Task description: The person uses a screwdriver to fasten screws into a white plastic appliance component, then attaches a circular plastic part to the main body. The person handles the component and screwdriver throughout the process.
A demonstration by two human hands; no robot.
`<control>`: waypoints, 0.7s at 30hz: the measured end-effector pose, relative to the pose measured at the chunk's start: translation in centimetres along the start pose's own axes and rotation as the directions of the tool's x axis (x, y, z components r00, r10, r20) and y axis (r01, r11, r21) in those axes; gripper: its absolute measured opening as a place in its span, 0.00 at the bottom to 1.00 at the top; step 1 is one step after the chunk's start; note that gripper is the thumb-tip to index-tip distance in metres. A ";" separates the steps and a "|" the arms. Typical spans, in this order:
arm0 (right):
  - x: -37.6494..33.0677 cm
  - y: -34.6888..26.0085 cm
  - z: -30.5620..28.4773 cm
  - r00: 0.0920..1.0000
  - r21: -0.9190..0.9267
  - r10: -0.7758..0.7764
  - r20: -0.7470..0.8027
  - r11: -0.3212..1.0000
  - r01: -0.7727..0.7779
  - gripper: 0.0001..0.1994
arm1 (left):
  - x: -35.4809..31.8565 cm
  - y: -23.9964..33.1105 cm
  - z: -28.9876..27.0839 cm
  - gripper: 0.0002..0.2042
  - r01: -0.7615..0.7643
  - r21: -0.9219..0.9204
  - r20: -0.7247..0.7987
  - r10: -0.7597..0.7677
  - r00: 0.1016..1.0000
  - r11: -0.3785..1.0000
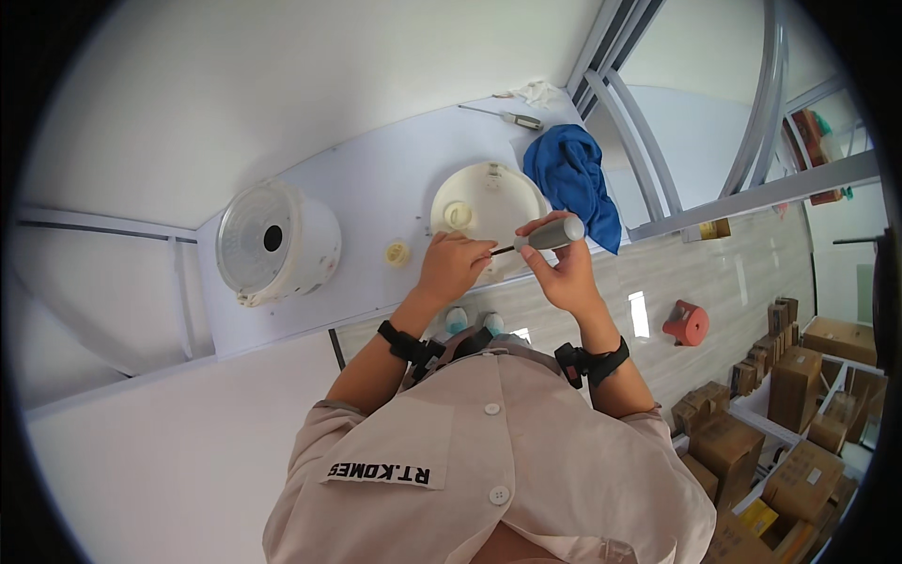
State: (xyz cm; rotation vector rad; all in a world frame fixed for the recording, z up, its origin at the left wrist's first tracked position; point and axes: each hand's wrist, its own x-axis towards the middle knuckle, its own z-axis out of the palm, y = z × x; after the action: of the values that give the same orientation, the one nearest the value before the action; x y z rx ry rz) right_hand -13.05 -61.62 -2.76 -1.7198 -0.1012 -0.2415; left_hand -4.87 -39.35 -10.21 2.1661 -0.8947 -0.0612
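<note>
My right hand (567, 274) is closed around a screwdriver (562, 232) with a thick grey handle. The thin dark shaft points left, and its tip ends at the fingertips of my left hand (451, 269). Those left fingers are pinched together; whatever they hold at the tip is too small to make out. Both hands are over the near rim of a round white plastic cover (512, 195) lying on the table, partly hidden by them. Inside the cover, at its left, is a cream ring-shaped part (458, 216). A small yellowish round cap (396, 253) rests left of my left hand.
A white drum-shaped housing (315, 246) stands at the table's left. At the back right lie a second screwdriver (517, 119), a crumpled white tissue (537, 92) and a blue cloth (571, 174). A red stool (687, 323) and cardboard boxes (728, 451) are on the right.
</note>
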 end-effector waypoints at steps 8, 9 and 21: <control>-0.2 0.2 0.4 0.997 0.053 0.042 -0.065 0.998 -0.039 0.23 | 0.3 -0.5 0.5 0.09 -0.028 0.029 -0.013 0.029 1.000 0.999; -0.2 0.2 0.4 0.997 0.053 0.040 -0.063 0.998 -0.037 0.23 | 0.4 -0.5 0.5 0.09 -0.026 0.018 0.002 0.026 1.000 0.999; -0.2 1.1 -0.2 1.000 0.009 -0.009 -0.023 1.000 0.009 0.26 | 0.8 -1.1 0.5 0.08 -0.063 -0.052 0.019 0.064 0.998 0.997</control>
State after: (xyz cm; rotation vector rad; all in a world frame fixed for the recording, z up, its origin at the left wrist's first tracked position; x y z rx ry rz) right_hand -13.07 -61.96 -3.87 -1.7080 -0.0932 -0.2670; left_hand -3.74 -39.68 -11.08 2.0913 -0.9629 -0.0748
